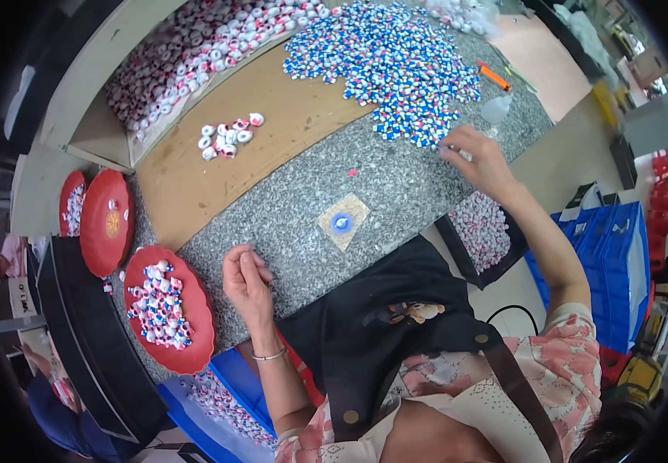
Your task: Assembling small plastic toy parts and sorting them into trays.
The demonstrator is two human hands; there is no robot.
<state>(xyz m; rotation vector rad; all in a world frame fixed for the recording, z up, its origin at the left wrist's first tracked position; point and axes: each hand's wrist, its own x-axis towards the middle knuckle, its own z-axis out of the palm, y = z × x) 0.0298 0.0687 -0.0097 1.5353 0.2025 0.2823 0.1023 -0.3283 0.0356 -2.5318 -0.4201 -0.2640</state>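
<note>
Dressed in a cream blouse (554, 361) printed with pink floral shapes, with a right sleeve (571, 328) cut short near the elbow. Covered in front by a black apron (372, 309), decorated with a small tan-and-white figure (423, 311). Fitted with broad dark straps (522, 392), fastened with round brass-coloured buttons (480, 339). Finished at the neck with a white collar (474, 409), sprinkled with tiny dark dots. Ringed at the left wrist by a thin silver-coloured bangle (270, 356).

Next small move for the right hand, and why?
Probably a light pinch at the near right edge of the blue-and-white pile: the right hand has its fingertips right by that edge. Whether they hold anything is too small to tell.
</note>
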